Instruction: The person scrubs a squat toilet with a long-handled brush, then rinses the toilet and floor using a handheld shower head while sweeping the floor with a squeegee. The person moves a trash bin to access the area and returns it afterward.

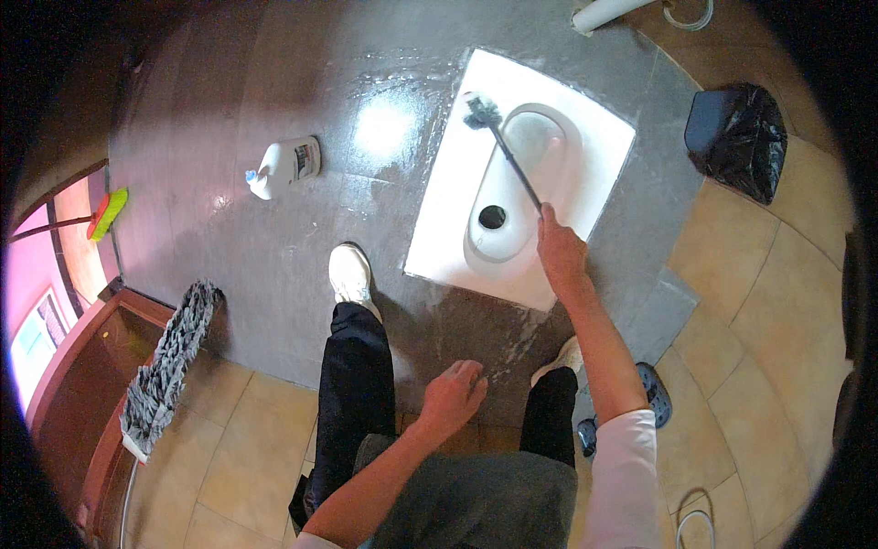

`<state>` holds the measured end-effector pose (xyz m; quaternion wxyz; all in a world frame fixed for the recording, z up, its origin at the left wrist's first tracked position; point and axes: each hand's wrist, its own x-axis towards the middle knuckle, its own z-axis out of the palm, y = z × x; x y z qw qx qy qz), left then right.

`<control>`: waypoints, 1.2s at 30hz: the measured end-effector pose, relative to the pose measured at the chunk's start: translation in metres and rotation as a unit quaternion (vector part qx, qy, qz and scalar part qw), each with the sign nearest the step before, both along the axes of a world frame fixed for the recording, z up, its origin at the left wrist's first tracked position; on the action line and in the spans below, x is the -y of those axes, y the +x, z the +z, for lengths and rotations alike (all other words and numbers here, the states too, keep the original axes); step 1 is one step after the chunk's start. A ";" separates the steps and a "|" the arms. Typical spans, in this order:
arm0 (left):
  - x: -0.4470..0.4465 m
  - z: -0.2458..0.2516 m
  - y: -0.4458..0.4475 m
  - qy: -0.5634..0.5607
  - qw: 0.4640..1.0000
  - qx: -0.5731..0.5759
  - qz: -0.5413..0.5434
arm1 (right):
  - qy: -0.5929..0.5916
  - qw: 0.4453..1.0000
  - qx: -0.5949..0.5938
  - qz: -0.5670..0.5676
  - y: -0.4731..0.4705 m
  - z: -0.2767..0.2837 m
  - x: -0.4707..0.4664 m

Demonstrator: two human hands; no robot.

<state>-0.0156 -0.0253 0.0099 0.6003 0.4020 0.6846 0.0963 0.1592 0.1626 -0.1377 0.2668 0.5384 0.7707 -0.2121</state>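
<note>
My right hand (562,254) grips the dark handle of a toilet brush (518,168). The brush's grey-green bristle head (482,113) is over the upper left part of a white squat toilet (446,219) set in the floor; I cannot tell whether it touches the surface. Inside the toilet's basin (542,171) a round dark drain hole (492,217) shows at the near end. Bent at the wrist, my left hand (454,394) hangs in front of my body between my legs, with nothing visible in it.
A white cleaner bottle (285,167) lies on the wet grey floor (274,274). To the right stands a bin with a black bag (744,144). At left are a grey mop head (171,364) and a red-and-green broom (106,214). Dark clogs (655,396) sit near my right foot.
</note>
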 end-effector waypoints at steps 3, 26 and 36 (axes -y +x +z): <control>0.000 -0.001 -0.001 0.031 0.999 -0.007 0.029 | -0.024 0.980 -0.072 0.182 0.015 -0.002 0.020; -0.006 -0.001 -0.001 -0.024 0.999 0.000 0.023 | -0.198 0.980 0.012 0.032 0.050 0.056 0.146; 0.016 -0.010 0.018 -0.008 1.000 -0.021 0.010 | -0.145 0.916 -0.147 -0.344 -0.022 -0.006 0.130</control>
